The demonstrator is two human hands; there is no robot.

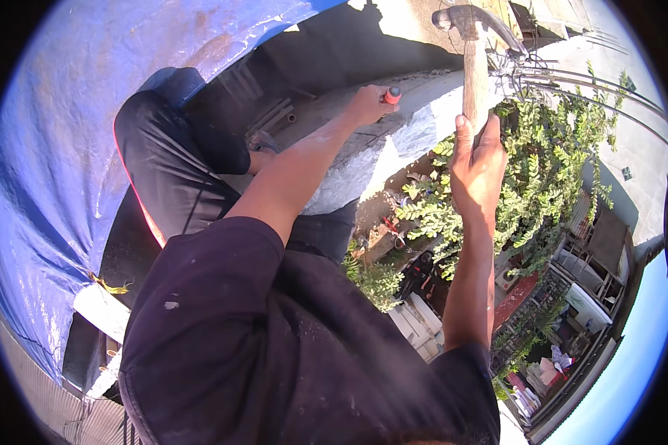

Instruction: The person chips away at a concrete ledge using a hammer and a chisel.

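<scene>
My right hand (479, 167) is wrapped around the wooden handle of a claw hammer (475, 74), thumb along the grip. The hammer is raised upright, its metal head at the top of the view. Farther left, my left hand (369, 105) is closed around a tool with a red-ended handle (393, 95); its working end is hidden, so I cannot tell its kind. That hand is over a grey concrete ledge (349, 152) with a rough, whitish broken edge (416, 141).
Bare steel rods (594, 85) stick out at the upper right. Beyond the ledge is a drop, with a leafy shrub (542, 148) and a cluttered yard below. A blue tarp (59, 163) hangs along the left. Several pipes (274, 115) lie near my bent leg (178, 156).
</scene>
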